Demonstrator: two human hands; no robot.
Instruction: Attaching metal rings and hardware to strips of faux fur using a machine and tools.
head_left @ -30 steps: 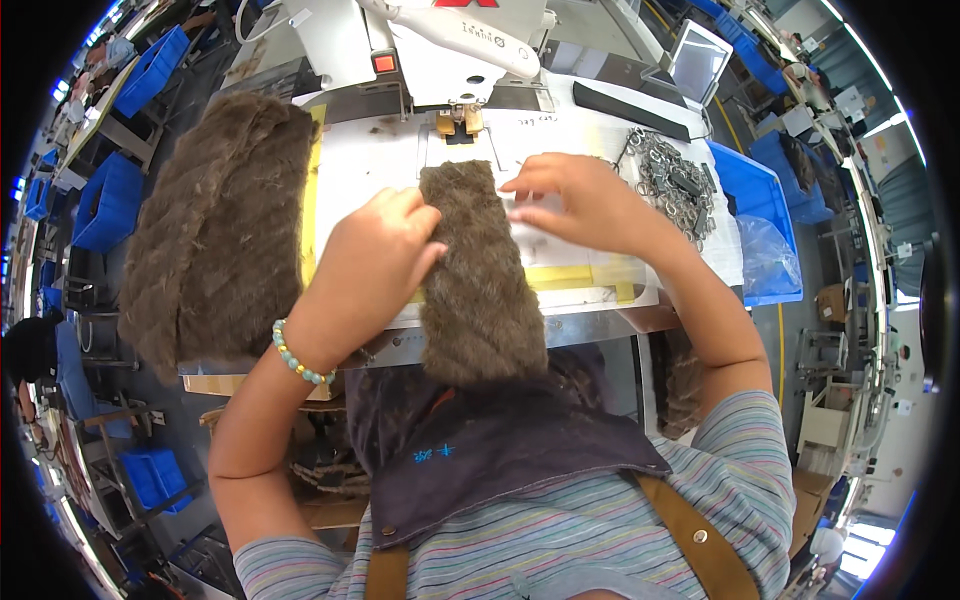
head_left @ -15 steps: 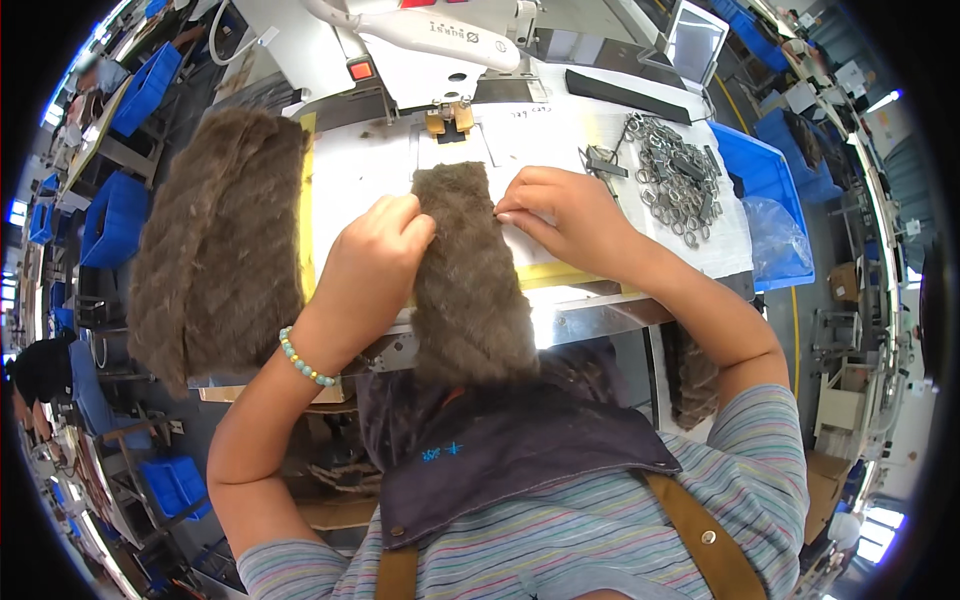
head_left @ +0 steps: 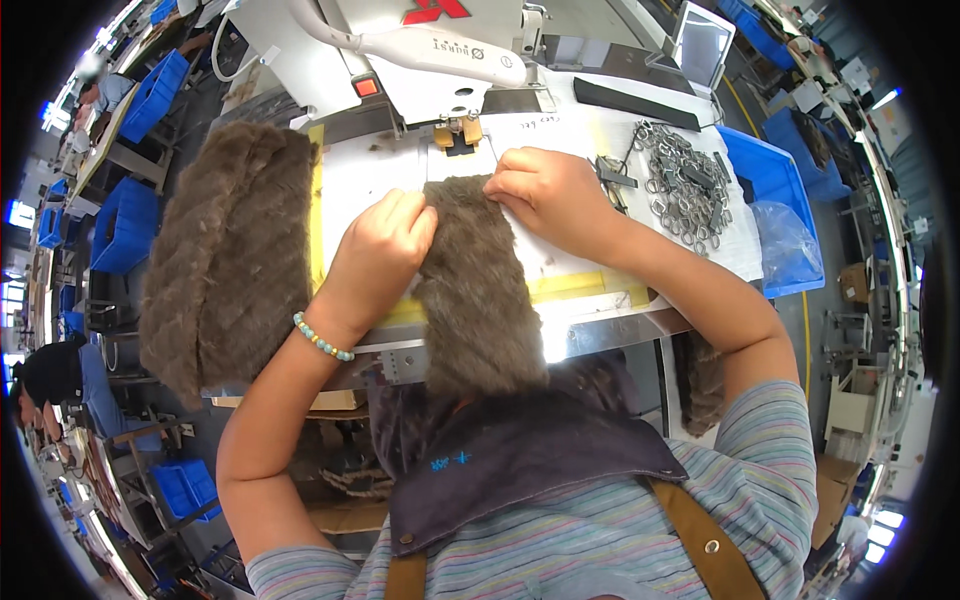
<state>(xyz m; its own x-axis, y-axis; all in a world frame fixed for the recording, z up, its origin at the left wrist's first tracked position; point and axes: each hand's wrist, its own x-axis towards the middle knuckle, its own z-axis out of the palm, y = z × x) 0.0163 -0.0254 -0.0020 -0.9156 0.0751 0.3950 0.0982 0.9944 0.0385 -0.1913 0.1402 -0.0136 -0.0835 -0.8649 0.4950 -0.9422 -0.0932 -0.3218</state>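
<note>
A strip of brown fur (head_left: 480,300) lies lengthwise in front of me, its near end hanging over the table's metal edge onto my apron. My left hand (head_left: 385,245) pinches the strip's left edge, a little below its far end. At the far right corner, my right hand (head_left: 550,195) has thumb and fingers closed on the fur. Just beyond the strip's far end is the brass-coloured foot (head_left: 457,135) of a white sewing machine (head_left: 420,52); fur and foot are apart. The fingertips of both hands are partly hidden.
Left of my left hand sits a thick pile of brown fur (head_left: 240,260). Metal rings with clasps (head_left: 690,185) are heaped on the white worktop at the right, near a long black strip (head_left: 636,103). A blue bin (head_left: 760,165) holding clear plastic stands beyond.
My right hand has moved up along the strip's right edge to its far corner. My left hand keeps its hold. The whole view has shifted slightly.
</note>
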